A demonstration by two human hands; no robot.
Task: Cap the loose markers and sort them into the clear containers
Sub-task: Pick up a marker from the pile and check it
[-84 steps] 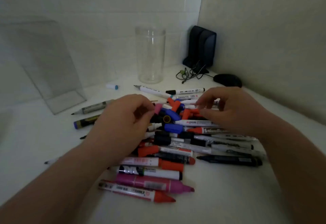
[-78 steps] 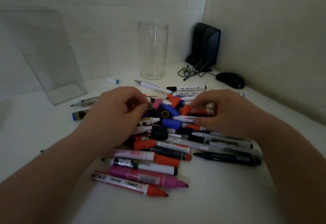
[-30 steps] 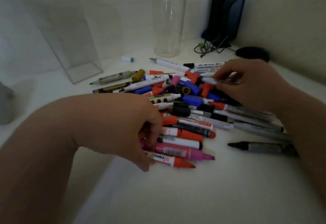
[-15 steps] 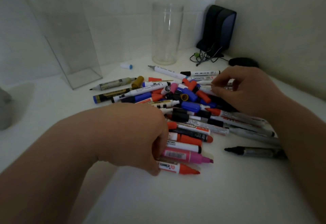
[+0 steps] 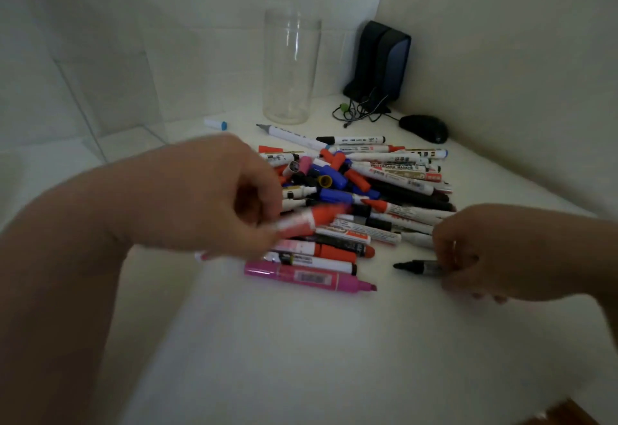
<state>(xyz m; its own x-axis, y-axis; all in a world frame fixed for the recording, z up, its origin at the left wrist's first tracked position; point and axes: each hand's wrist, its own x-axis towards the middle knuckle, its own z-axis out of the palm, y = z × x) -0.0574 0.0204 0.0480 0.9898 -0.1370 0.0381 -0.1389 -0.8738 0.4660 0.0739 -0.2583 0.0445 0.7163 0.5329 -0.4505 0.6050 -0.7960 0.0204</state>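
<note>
Dozens of markers [image 5: 368,190] lie heaped near the middle of the desk [image 5: 301,357], red, blue, black and white barrels crossing one another, with loose caps among them. From my station I see the left hand [image 5: 214,197] over the heap's left side, its fingers curled round a red-capped marker [image 5: 311,220]. That marker is blurred, so I cannot tell which fingers press it. The right hand [image 5: 495,254] sits at the heap's right side, thumb and fingers pinching the rear of a black marker [image 5: 414,266] that lies on the desk with its tip pointing left. A pink marker [image 5: 307,277] lies along the heap's near side.

Toward the far edge a clear round jar [image 5: 291,70] stands upright, and a clear rectangular container [image 5: 110,96] stands toward the far left corner. A small blue-tipped cap [image 5: 215,124] lies between them. In the far right corner I see a black speaker [image 5: 381,66], a tangled cable [image 5: 361,111] and a black mouse [image 5: 424,127].
</note>
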